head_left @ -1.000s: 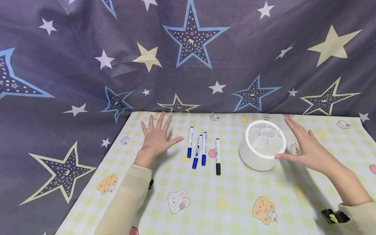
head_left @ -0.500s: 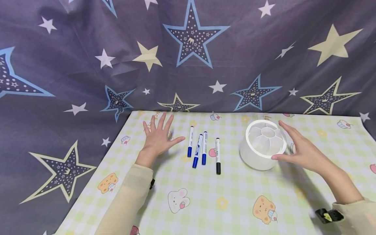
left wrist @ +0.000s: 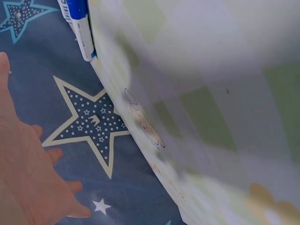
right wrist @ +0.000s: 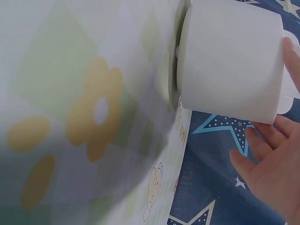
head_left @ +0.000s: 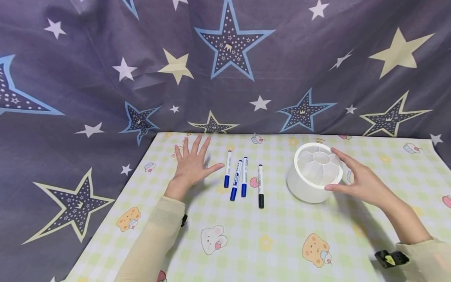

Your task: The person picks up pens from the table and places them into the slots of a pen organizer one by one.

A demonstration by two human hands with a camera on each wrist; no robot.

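Observation:
My right hand (head_left: pixel 366 184) holds the right side of a round white pen holder (head_left: pixel 297 186), thumb on its near rim and fingers at its far right rim. Petal-shaped compartments show inside the holder. In the right wrist view the hand (right wrist: pixel 276 164) is at the top edge of the white holder (right wrist: pixel 229 61). Fingers spread, my left hand (head_left: pixel 190 168) is left of the markers with nothing in it. Three markers have blue caps, among them the leftmost blue marker (head_left: pixel 228 168); a black marker (head_left: pixel 260 186) lies to their right.
A checked tablecloth (head_left: pixel 246 243) with cartoon prints covers the table. Behind it hangs a dark curtain (head_left: pixel 225 94) with stars. The markers lie side by side between the left hand and the holder.
My right hand has moved left, bringing its thumb and fingers onto the holder's rim. My left hand has shifted slightly right. The markers and holder have stayed in place.

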